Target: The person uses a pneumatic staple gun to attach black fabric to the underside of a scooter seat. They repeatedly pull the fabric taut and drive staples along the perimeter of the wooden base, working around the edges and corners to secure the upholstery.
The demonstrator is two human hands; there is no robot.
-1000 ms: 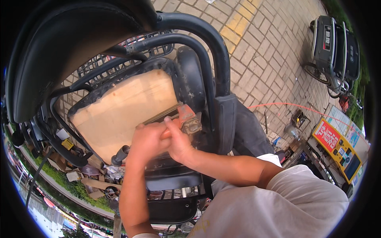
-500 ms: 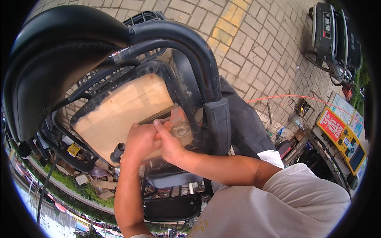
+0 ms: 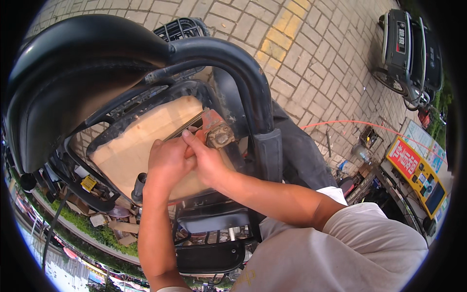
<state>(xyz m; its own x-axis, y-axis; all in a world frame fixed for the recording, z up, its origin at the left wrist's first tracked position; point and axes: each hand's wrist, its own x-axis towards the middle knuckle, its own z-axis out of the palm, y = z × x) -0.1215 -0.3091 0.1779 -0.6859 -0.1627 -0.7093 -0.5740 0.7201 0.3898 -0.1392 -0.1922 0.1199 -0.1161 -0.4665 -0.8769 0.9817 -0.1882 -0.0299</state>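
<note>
Both my hands are together over a light plywood-like panel [image 3: 131,141] set in the black frame of an upturned seat. My right hand [image 3: 206,158] is wrapped round the orange-red handle of a worn air staple gun [image 3: 214,127], its thumb lying on top. My left hand [image 3: 165,163] is closed against the right one at the same handle; its fingertips are partly hidden. The gun's greyish head points away to the right, and its thin metal magazine runs down-left over the panel. A short black tube [image 3: 139,185] stands at the panel's near left corner.
A padded black backrest [image 3: 82,63] and thick curved black tube [image 3: 243,68] rise around the seat. An orange hose [image 3: 350,121] crosses the paving at right, near a yellow-and-red box [image 3: 413,170]. A dark three-wheeler [image 3: 406,53] is parked far right; cardboard scraps [image 3: 126,228] lie lower left.
The staple gun and both hands have moved a little farther away over the panel. The grip on the gun is the same. My view has shifted slightly.
</note>
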